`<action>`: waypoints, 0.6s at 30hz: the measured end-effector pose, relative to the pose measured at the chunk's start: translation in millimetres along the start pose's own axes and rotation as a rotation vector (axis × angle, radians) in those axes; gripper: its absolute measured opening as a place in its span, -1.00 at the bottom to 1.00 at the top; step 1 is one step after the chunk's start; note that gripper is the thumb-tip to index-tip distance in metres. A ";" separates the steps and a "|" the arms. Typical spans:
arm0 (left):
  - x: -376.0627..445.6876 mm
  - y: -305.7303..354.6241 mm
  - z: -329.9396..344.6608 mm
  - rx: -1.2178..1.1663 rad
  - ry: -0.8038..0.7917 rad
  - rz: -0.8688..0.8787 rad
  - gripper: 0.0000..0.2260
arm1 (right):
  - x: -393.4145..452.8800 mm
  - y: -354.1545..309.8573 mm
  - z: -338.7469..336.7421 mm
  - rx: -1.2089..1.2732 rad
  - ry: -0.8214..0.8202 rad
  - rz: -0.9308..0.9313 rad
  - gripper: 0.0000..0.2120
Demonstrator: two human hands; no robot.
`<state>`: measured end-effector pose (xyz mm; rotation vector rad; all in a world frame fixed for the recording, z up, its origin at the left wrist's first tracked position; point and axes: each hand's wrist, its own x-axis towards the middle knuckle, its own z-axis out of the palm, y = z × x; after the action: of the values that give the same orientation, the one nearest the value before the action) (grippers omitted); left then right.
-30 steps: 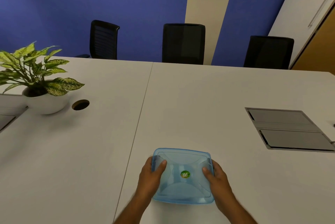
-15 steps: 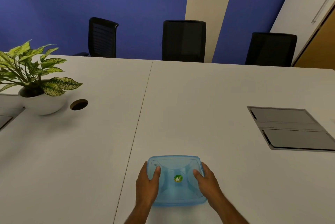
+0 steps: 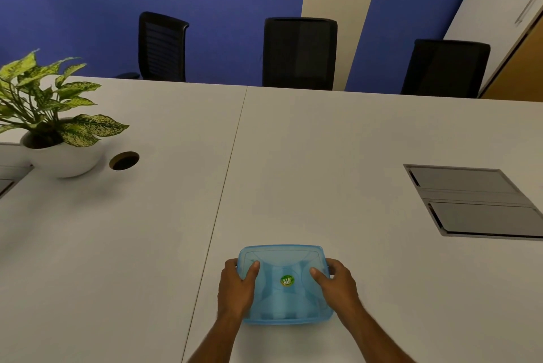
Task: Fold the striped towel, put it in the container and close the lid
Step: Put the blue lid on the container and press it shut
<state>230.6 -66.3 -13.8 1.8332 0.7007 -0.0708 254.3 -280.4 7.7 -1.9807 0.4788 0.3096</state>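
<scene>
A translucent blue container (image 3: 282,262) with its lid on sits on the white table (image 3: 323,157) near the front edge. A round green sticker marks the middle of the lid. My left hand (image 3: 236,286) grips its left side, thumb lying on the lid. My right hand (image 3: 335,283) grips its right side the same way. Pale folded shapes show faintly through the lid; I cannot tell whether they are the striped towel.
A potted plant (image 3: 55,127) in a white bowl stands at the far left beside a round cable hole (image 3: 124,160). A grey floor-box hatch (image 3: 476,201) is set into the table at right. Three black chairs (image 3: 299,52) line the far edge.
The container with both hands on it has shifted slightly left and nearer to me in view. The grip on its two sides is unchanged.
</scene>
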 end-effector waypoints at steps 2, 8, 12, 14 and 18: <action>4.5 -0.2 -1.9 0.025 -0.004 -0.015 -0.66 | 4.0 0.9 -0.1 -0.009 0.008 0.019 -0.70; 13.9 1.6 -3.4 0.091 -0.031 -0.083 -0.67 | 14.2 3.0 0.6 -0.006 0.004 0.100 -0.66; 16.8 6.8 -2.6 0.101 -0.027 -0.121 -0.69 | 19.0 2.6 1.9 -0.051 -0.003 0.100 -0.74; 17.3 7.4 -2.4 0.105 -0.024 -0.124 -0.69 | 20.7 2.4 2.3 -0.073 -0.003 0.100 -0.75; 19.0 7.9 -7.5 0.046 -0.023 -0.132 -0.68 | 21.0 2.8 3.5 -0.093 0.011 0.093 -0.71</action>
<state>248.0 -53.2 -11.4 1.8251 0.8092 -0.1953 271.7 -282.5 -4.8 -2.0547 0.5740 0.3853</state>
